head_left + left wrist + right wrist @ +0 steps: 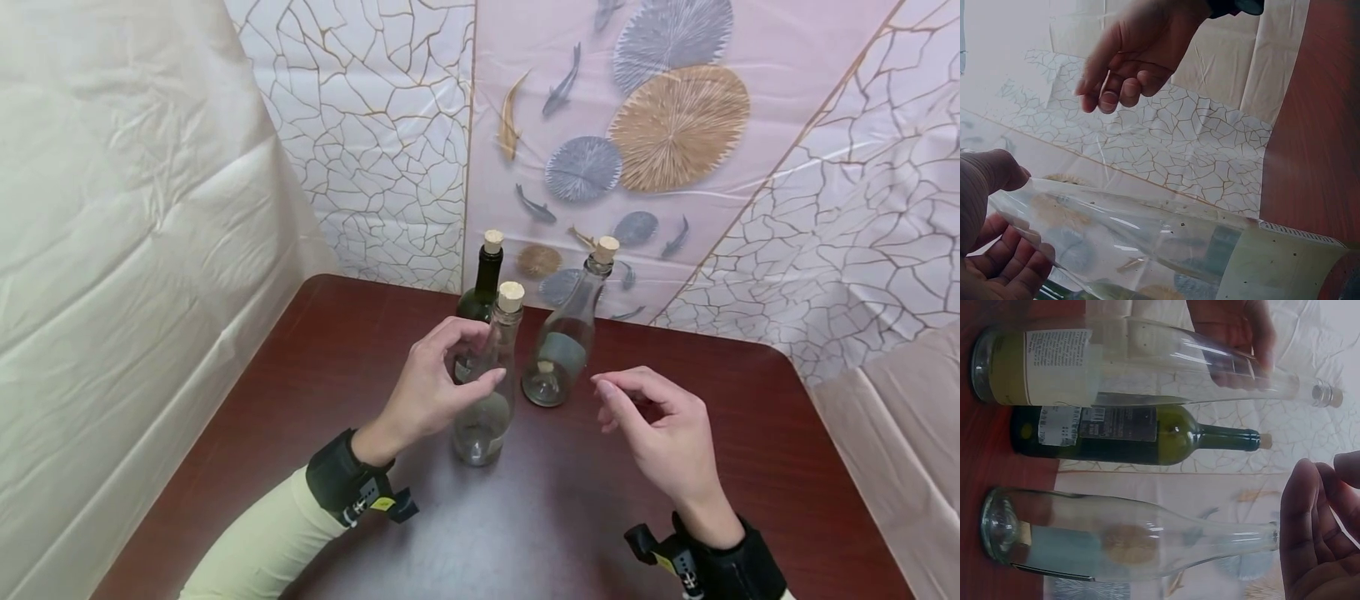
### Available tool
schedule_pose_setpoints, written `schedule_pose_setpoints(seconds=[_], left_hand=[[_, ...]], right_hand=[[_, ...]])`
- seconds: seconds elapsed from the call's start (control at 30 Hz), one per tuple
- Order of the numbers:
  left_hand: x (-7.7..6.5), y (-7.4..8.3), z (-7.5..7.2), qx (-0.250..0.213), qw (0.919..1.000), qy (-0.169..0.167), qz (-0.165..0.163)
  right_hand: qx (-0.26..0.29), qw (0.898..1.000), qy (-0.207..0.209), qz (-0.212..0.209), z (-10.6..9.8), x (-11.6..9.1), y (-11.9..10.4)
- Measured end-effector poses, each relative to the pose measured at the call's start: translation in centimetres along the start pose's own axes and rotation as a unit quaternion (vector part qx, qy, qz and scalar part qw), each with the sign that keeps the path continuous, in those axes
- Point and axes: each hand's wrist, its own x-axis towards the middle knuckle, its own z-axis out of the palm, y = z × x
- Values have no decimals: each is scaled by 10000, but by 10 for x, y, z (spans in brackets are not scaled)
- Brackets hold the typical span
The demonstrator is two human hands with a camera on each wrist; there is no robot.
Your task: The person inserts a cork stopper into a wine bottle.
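Note:
A clear glass bottle (480, 429) with a cork (511, 297) in its mouth stands nearest on the table. My left hand (435, 375) holds it loosely by the upper part, thumb on the near side and curved fingers round the other. Behind it is a dark green wine bottle (1122, 434), also corked. To the right, a second clear bottle (573, 321) has a cork (606, 249) on top and another cork (546, 367) inside near the bottom. My right hand (660, 425) hovers right of the bottles, fingers loosely bent, with nothing visible between fingers and thumb.
The bottles stand on a dark red-brown table (360, 325). A patterned cloth (375, 125) hangs behind the table's far edge. Pale cloth (135, 250) drapes down the left side, and more beige cloth (907, 433) hangs at the right.

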Motion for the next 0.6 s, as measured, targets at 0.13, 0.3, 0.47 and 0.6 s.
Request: schedule_pose_setpoints(seconds=[0.13,0.3,0.47,0.6], left_hand=[[1,-2,0,-4,10000,10,70],[2,-5,-3,142,9996,-80,243],[-6,-9,-14,658,9971,-196,330],[-23,-22,-24,1524,9872,-244,402]], right_hand=[[55,10000,-33,27,2,-1,3],[-44,10000,-32,-57,1,-1,6],[-594,9977,139,-310,-3,-1,12],[-1433,9876,44,-638,-6,-6,20]])
